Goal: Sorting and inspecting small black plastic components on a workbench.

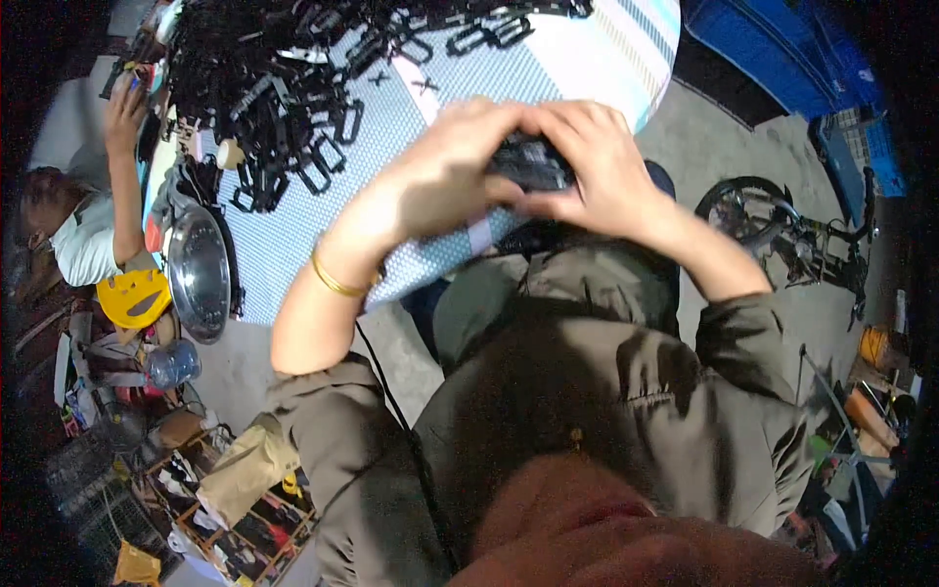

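Observation:
Both my hands are curved around a black, shiny plastic-looking piece or bundle (533, 164) above the near edge of the table. My left hand (452, 157), below a gold bangle, closes on it from the left and is smeared by motion in part. From the right, the fingers of my right hand (599, 157) wrap its top and side, and the thumb lies along its lower edge. The exact kind of piece cannot be made out between the palms. Beyond my left hand spreads a big heap of black rectangular plastic frames (279, 122), with several loose ones at its edge.
A patterned cloth (396, 117) covers the round table. On the left are a metal basin (201, 274), a yellow stool (134, 296) and a co-worker's hand (124, 108) at the table's edge. A bicycle (782, 230) and blue containers (782, 49) stand at the right.

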### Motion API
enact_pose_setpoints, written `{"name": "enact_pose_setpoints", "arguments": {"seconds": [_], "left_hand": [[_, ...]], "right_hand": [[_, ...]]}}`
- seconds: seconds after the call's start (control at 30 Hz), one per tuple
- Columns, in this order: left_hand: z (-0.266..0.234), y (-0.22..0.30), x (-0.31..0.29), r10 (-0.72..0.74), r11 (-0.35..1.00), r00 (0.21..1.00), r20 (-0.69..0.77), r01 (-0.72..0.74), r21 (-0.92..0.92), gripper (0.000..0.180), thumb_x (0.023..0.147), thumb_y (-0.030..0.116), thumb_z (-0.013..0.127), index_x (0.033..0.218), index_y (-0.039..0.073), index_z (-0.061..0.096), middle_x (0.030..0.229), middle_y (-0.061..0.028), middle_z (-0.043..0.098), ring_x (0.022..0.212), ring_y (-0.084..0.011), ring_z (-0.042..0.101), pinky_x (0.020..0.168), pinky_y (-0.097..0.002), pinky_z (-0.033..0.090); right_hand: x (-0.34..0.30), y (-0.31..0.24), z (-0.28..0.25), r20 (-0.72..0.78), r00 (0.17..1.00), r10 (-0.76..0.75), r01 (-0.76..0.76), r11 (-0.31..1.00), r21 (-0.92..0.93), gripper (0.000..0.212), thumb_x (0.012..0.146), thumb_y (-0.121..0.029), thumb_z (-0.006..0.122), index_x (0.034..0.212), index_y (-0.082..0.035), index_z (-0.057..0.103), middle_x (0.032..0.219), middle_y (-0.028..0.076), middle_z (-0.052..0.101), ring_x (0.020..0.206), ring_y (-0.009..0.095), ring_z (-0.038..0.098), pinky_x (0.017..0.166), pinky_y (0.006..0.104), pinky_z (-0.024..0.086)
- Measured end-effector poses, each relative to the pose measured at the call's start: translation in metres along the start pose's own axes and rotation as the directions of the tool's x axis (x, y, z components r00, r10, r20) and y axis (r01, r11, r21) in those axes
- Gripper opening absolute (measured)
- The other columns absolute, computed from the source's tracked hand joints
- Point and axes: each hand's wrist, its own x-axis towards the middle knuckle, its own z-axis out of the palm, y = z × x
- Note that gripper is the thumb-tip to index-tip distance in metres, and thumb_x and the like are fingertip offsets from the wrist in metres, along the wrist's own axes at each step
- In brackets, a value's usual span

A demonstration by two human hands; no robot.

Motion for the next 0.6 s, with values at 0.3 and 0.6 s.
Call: {"name": "enact_pose_setpoints", "arguments": {"seconds": [0.3, 0.6], "left_hand": [[0.043, 0.027, 0.002, 0.029, 0.998, 0.994, -0.105, -0.035, -0.056, 0.043, 0.069, 0.014, 0.066, 0.108, 0.004, 0.05, 0.103, -0.0135, 0.051, 0.094, -0.0317, 0.048, 0.082, -0.0378, 0.04], [0.044, 0.023, 0.004, 0.192, 0.957, 0.98, 0.047, -0.177, -0.231, 0.031, 0.078, 0.01, 0.061, 0.107, 0.006, 0.052, 0.102, -0.011, 0.054, 0.091, -0.0272, 0.052, 0.078, -0.0345, 0.044]], "right_hand": [[-0.06, -0.022, -0.009, -0.095, 0.982, 0.162, -0.155, 0.985, 0.076, 0.074, 0.065, -0.039, 0.07, 0.12, 0.002, 0.042, 0.124, 0.02, 0.04, 0.109, 0.038, 0.041, 0.09, 0.0445, 0.034], [-0.052, 0.009, -0.047, -0.031, 0.973, 0.229, -0.195, 0.886, 0.42, 0.025, 0.07, -0.004, 0.063, 0.094, 0.003, 0.059, 0.102, 0.017, 0.058, 0.094, 0.028, 0.057, 0.08, 0.0353, 0.046]]}}
